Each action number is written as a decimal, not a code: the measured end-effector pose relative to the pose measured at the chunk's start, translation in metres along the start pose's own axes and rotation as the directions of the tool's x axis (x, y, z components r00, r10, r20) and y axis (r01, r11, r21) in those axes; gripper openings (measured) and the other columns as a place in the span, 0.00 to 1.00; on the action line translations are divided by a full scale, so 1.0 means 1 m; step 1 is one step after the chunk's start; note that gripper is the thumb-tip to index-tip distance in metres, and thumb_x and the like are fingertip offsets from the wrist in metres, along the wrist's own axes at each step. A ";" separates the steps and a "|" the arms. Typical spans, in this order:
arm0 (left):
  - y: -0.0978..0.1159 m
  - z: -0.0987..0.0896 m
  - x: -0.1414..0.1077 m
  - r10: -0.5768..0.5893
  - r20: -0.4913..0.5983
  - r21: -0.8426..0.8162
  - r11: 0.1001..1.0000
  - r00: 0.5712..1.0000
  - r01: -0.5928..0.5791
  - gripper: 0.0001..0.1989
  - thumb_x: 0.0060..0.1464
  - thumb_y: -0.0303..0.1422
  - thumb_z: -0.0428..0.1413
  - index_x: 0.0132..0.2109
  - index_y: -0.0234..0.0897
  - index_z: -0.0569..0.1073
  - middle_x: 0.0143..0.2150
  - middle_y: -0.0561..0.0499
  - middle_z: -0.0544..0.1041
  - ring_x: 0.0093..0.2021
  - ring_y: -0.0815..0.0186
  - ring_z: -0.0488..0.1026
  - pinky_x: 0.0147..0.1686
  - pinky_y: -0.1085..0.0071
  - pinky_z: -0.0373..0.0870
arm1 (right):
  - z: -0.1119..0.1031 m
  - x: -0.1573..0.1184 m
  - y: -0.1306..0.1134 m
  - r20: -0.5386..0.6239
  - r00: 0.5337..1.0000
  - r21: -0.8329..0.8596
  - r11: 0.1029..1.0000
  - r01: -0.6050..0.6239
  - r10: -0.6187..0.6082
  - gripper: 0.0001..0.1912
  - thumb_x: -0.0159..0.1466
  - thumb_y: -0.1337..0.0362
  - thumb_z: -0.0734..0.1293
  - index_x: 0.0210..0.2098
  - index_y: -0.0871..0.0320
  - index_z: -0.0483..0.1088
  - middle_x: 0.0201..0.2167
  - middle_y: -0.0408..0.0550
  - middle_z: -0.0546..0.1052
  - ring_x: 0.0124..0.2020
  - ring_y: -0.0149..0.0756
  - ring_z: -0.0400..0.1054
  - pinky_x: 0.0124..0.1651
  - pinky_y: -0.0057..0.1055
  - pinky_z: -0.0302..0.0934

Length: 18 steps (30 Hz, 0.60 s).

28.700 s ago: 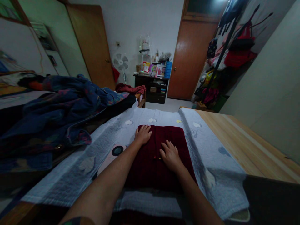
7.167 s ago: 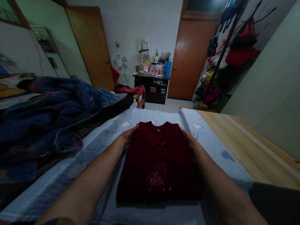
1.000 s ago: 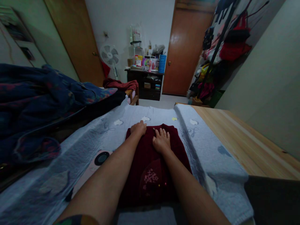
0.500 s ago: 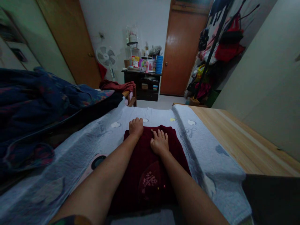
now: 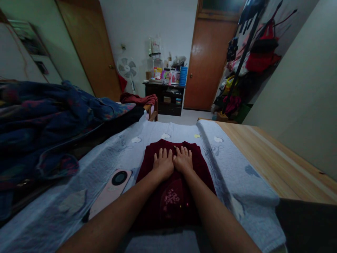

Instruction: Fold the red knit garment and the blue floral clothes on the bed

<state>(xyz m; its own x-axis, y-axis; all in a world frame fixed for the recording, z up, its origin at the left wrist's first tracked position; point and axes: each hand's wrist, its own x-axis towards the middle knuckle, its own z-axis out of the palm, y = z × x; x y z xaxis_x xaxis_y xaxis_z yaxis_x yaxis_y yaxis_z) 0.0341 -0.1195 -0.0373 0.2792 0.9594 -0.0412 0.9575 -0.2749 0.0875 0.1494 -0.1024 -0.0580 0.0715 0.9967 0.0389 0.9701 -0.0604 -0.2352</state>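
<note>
Left hand [image 5: 163, 164] has moved inward beside right hand [image 5: 183, 160] — both unclenched, spread on the maroon garment [image 5: 170, 193].

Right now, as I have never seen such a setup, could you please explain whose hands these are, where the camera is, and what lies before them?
There is no robot here: these are a person's own bare hands. The camera is worn on that person's head, looking forward and down. The left hand and right hand rest flat, side by side, on a folded dark red garment; neither looks closed around anything. Beneath it is a pale blue cloth. To the left lie a pink phone-like object and, further over, blue patterned clothing.
</note>
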 end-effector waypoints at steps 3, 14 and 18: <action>-0.002 0.008 0.001 -0.021 -0.033 -0.029 0.999 0.999 0.020 0.29 0.64 0.38 0.37 0.69 0.33 0.52 0.72 0.41 0.49 0.72 0.51 0.40 0.66 0.45 0.41 | 0.001 0.001 0.000 0.005 1.000 0.004 1.000 -0.002 0.002 0.30 0.67 0.57 0.53 0.68 0.57 0.53 0.70 0.54 0.51 0.71 0.43 0.38 0.68 0.45 0.28; -0.008 0.028 0.010 -0.145 -0.213 -0.052 0.989 0.966 0.137 0.31 0.62 0.42 0.42 0.68 0.33 0.55 0.72 0.42 0.49 0.72 0.51 0.39 0.67 0.50 0.39 | 0.002 0.002 0.002 -0.031 0.999 0.036 0.999 0.009 -0.008 0.30 0.66 0.58 0.55 0.66 0.56 0.56 0.69 0.53 0.54 0.70 0.43 0.41 0.68 0.45 0.29; -0.007 0.028 0.009 -0.179 -0.217 -0.054 0.984 0.960 0.171 0.32 0.61 0.45 0.43 0.69 0.38 0.56 0.73 0.43 0.46 0.71 0.42 0.37 0.65 0.41 0.37 | 0.004 0.002 0.005 -0.099 0.995 0.090 0.995 0.040 -0.031 0.27 0.66 0.61 0.56 0.64 0.58 0.60 0.67 0.54 0.59 0.69 0.44 0.45 0.68 0.45 0.32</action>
<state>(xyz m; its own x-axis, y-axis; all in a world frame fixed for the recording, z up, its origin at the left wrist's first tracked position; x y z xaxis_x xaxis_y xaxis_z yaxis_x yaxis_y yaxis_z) 0.0323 -0.1106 -0.0667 0.0807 0.9837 0.1607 0.9858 -0.1026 0.1332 0.1534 -0.1007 -0.0635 0.0637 0.9878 0.1422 0.9474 -0.0151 -0.3198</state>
